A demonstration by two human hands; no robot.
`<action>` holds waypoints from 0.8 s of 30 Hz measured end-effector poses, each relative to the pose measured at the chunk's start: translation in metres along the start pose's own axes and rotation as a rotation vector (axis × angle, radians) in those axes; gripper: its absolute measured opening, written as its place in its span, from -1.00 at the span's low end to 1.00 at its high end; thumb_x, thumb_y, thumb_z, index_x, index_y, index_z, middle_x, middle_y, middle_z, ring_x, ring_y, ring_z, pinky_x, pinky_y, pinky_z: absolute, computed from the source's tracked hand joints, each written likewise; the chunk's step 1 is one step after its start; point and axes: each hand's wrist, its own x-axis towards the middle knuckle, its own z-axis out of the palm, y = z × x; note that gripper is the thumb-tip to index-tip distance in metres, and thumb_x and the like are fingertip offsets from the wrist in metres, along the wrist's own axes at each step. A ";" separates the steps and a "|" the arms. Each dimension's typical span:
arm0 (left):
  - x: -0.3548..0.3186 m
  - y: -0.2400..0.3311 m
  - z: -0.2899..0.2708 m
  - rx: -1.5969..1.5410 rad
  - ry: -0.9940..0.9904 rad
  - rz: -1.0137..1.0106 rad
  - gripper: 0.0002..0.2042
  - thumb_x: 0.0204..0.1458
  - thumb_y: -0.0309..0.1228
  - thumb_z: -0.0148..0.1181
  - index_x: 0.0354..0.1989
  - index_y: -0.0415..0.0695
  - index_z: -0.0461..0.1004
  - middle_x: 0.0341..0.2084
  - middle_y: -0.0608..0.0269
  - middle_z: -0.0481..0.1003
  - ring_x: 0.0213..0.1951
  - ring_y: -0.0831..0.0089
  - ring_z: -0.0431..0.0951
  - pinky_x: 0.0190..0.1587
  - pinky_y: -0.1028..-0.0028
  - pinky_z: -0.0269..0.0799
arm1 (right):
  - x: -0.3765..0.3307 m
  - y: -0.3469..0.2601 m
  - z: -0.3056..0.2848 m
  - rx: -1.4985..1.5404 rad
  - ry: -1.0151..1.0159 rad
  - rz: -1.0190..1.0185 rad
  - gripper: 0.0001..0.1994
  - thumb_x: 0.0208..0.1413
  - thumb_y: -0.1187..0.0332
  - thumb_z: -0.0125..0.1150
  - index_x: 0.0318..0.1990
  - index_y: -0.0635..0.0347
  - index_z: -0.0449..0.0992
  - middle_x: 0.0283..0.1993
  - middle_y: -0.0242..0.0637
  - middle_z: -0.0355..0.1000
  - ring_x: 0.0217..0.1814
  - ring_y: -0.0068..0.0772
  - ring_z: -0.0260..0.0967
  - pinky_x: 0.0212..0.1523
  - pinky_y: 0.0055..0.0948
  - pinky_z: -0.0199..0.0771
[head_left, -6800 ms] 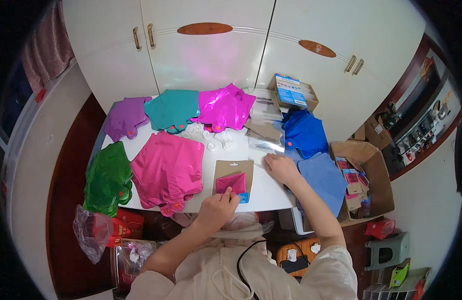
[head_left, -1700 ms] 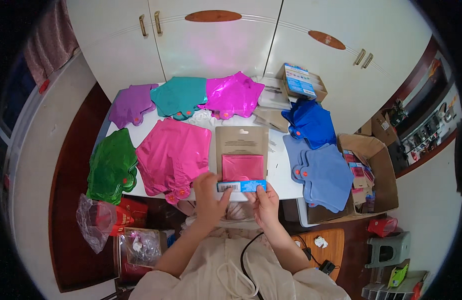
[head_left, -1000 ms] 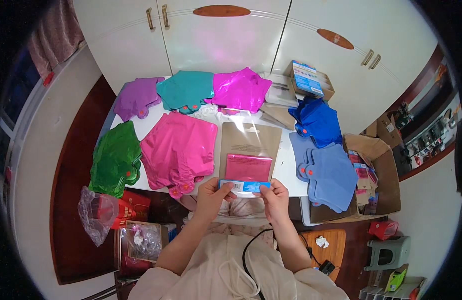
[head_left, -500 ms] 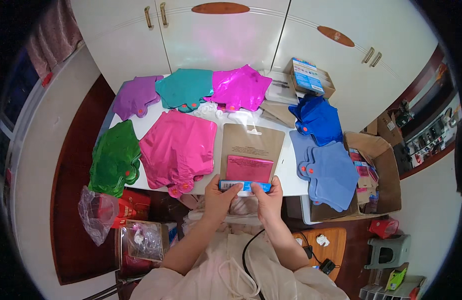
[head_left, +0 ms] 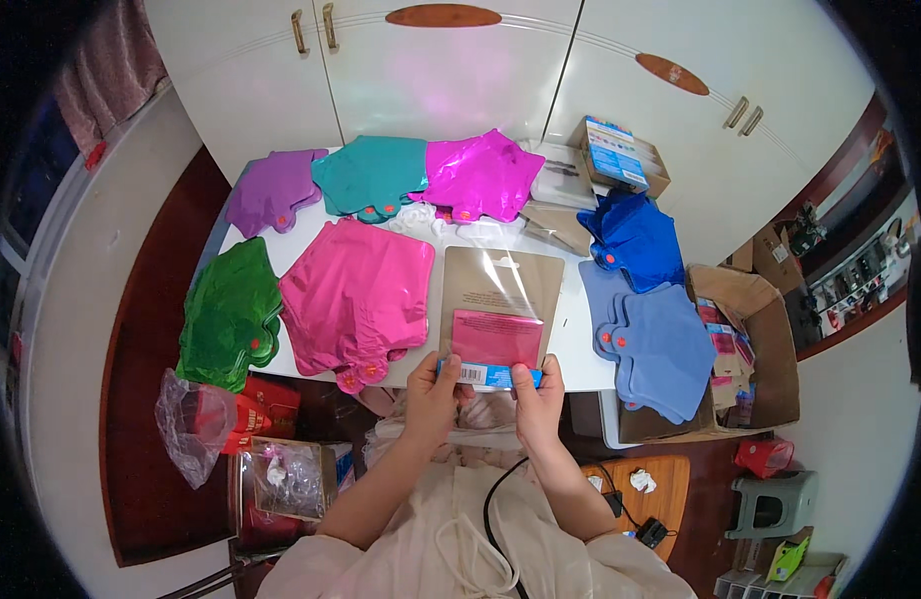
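Observation:
Between my hands is a flat brown kraft package (head_left: 478, 285) with a hang hole at its top, a pink panel in its lower half and a blue strip with a barcode along the bottom. My left hand (head_left: 434, 397) grips its lower left corner, thumb on the blue strip and fingers curled behind. At the lower right corner my right hand (head_left: 540, 401) pinches it the same way. To the left lies a stack of shiny pink foil pieces (head_left: 361, 299), like flat balloons with red-dotted tabs. Pale blue ones (head_left: 665, 349) lie to the right.
Green (head_left: 226, 314), purple (head_left: 271, 190), teal (head_left: 371, 175), magenta (head_left: 485, 175) and dark blue (head_left: 640, 240) foil stacks ring the white table (head_left: 426, 371). A cardboard box (head_left: 775, 369) of packages stands at the right. White cabinets (head_left: 441, 80) rise behind.
My left thumb has shifted left along the blue strip, and my right thumb now rests nearer the right corner, so more of the barcode shows. The package stays almost in place.

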 end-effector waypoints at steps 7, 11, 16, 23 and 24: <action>0.000 0.006 -0.011 0.018 -0.064 -0.065 -0.84 0.16 -0.41 0.06 -0.24 -0.26 0.46 -0.44 0.22 0.55 -0.48 0.54 0.55 -0.47 0.63 0.42 | 0.001 -0.008 -0.016 0.032 -0.131 0.110 -0.87 0.19 0.38 0.11 -0.27 0.21 0.32 -0.45 -0.40 0.37 -0.51 -0.65 0.30 -0.42 -0.61 0.36; 0.001 0.007 -0.019 0.093 -0.082 -0.073 -0.87 0.10 -0.50 0.13 -0.23 -0.28 0.46 -0.42 0.21 0.55 -0.45 0.54 0.56 -0.47 0.63 0.43 | 0.004 -0.011 -0.022 0.062 -0.178 0.161 -0.89 0.20 0.39 0.09 -0.29 0.23 0.36 -0.42 -0.39 0.40 -0.49 -0.65 0.34 -0.41 -0.62 0.38; -0.003 0.011 -0.014 0.153 -0.056 -0.040 -0.90 0.06 -0.49 0.18 -0.31 -0.25 0.45 -0.49 0.24 0.54 -0.50 0.58 0.54 -0.49 0.63 0.39 | 0.003 -0.009 -0.025 0.003 -0.123 0.147 -0.86 0.19 0.39 0.12 -0.38 0.23 0.39 -0.44 -0.40 0.41 -0.48 -0.67 0.34 -0.42 -0.65 0.35; -0.004 -0.002 -0.014 0.047 0.016 -0.011 -0.88 0.04 -0.45 0.23 -0.40 -0.19 0.41 -0.56 0.27 0.51 -0.62 0.62 0.47 -0.58 0.64 0.32 | 0.001 -0.004 -0.022 0.011 -0.088 0.131 -0.86 0.18 0.40 0.14 -0.39 0.26 0.41 -0.46 -0.42 0.40 -0.46 -0.68 0.33 -0.41 -0.66 0.33; -0.003 -0.003 -0.014 0.044 0.030 -0.011 -0.87 0.04 -0.45 0.24 -0.40 -0.19 0.40 -0.56 0.27 0.51 -0.63 0.62 0.46 -0.59 0.64 0.31 | 0.000 -0.005 -0.020 0.012 -0.092 0.133 -0.87 0.18 0.40 0.14 -0.36 0.28 0.43 -0.45 -0.41 0.41 -0.46 -0.68 0.33 -0.40 -0.66 0.34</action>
